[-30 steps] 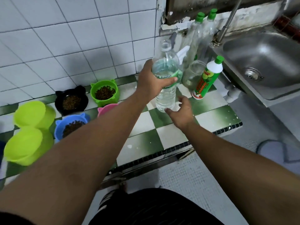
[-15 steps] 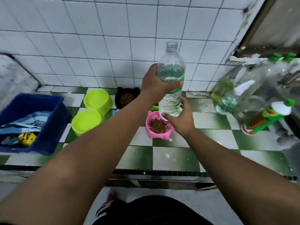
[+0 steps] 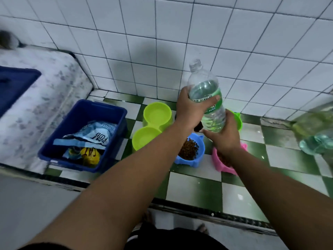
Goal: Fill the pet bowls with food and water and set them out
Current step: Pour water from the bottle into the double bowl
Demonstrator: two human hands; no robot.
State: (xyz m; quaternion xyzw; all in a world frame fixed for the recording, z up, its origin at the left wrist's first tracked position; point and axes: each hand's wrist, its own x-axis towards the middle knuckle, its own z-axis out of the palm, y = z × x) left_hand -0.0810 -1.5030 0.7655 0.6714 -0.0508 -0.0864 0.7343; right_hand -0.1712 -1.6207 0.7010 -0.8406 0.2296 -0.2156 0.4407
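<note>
- White square tiles cover the wall at the far side, above a green-and-white checkered table.
- At the left of the table sits a blue bin with crumpled pet-food bags inside.
- A clear water bottle, uncapped and partly full, is held in the air above the bowls, its neck leaning slightly to the far left.
- The left hand grips the bottle at its green label, thumb curled across the front.
- The right hand cups the bottle's base, fingers curled under it.
- Two lime-green bowls sit touching each other just right of the bin.
- A blue bowl holding brown kibble sits near the left forearm.
- A pink bowl with kibble lies partly under the right wrist.
- A green bowl shows behind the right hand, its contents hidden.
- Blurred bottles stand at the right edge.
</note>
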